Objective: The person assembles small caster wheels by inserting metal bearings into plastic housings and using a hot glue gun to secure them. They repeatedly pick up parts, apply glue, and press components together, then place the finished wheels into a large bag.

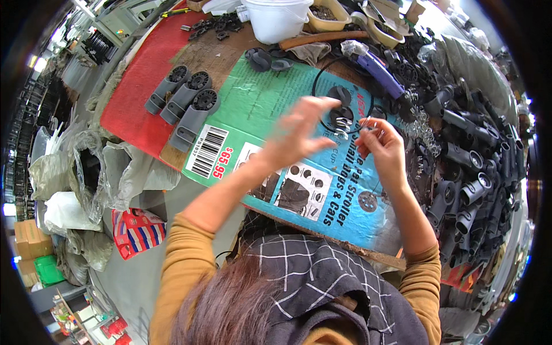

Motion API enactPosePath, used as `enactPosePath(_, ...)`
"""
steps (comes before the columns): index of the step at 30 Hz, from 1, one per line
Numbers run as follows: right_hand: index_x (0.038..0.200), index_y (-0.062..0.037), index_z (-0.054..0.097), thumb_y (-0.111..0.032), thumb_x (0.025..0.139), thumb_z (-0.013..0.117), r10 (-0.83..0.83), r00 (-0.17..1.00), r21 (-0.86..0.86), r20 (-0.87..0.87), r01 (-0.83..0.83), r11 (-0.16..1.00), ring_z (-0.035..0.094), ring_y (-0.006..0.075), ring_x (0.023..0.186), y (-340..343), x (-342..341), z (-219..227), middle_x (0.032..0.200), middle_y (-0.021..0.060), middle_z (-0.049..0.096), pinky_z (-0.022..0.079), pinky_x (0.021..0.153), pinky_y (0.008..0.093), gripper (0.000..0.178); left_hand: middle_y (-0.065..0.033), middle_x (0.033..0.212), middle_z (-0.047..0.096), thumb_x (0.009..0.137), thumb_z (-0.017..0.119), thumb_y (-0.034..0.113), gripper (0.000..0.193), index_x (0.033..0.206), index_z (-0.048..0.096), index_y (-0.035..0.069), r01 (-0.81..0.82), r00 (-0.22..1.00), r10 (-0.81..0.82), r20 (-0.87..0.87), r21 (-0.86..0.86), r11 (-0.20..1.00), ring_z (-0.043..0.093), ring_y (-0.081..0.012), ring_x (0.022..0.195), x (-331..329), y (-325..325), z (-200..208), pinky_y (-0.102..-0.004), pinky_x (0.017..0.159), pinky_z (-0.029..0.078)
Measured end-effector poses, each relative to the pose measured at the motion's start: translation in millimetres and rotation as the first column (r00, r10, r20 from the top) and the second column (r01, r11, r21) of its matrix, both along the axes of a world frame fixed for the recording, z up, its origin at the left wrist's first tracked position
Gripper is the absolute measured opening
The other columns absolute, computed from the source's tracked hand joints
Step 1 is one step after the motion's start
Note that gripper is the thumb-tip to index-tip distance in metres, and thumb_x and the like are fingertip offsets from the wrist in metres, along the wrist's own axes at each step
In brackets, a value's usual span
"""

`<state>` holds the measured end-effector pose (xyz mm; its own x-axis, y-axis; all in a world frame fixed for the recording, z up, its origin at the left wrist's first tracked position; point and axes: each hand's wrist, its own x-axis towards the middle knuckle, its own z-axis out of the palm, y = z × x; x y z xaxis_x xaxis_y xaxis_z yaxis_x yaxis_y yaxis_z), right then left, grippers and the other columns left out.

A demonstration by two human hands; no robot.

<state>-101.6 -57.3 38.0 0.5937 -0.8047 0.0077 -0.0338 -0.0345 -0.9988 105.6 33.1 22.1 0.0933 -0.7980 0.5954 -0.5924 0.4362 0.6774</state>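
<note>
My left hand is blurred by motion above the cardboard, its thumb and fingers spread apart with nothing between them. Beside its fingertips, a silver coil spring shows against round black plastic parts. To the right, my right hand is closed, thumb and fingertips pinching a thin shiny wire piece; its full shape is too small to tell. A black cord loop curves around the black parts. Three grey caster housings with black wheels lie in a row at the left.
Printed green-and-blue cardboard covers the bench. Loose springs and a heap of dark grey tubular parts crowd the right side. A purple cylindrical tool, a white bucket and tan tubs stand or lie at the back.
</note>
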Motion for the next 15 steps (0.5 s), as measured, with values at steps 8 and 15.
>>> enactPosePath(8, 0.113, -0.0047, 0.065, -0.014, 0.088, 0.069, -0.173, 0.907, -0.198, -0.384, 0.102, 0.975, 0.048, 0.0064, 0.064, -8, -30, -30, 0.072, -0.0020, 0.054, 0.042, 0.058, 0.0243, 0.026, -0.0245, 0.124, 0.052, 0.076, 0.074, 0.024, 0.070, 0.138, 0.043, 0.010, -0.834, 0.537, 0.423, 0.730, 0.381, 0.400, 0.055, -0.0429, 0.113, 158, 95, -22, -0.0508, 0.094, 0.047)
enactPosePath(15, 0.115, -0.0030, 0.064, -0.014, 0.090, 0.069, -0.061, 0.954, -0.050, -0.292, 0.049, 0.998, 0.043, 0.0036, 0.072, 16, -51, -42, 0.082, -0.0054, 0.047, 0.037, 0.064, 0.0199, 0.028, -0.0176, 0.120, 0.043, 0.072, 0.074, 0.018, 0.083, 0.145, 0.034, 0.014, -0.250, 0.959, 0.156, 0.238, 0.444, 0.861, 0.050, -0.0353, 0.112, 3, 62, 16, -0.0450, 0.098, 0.044)
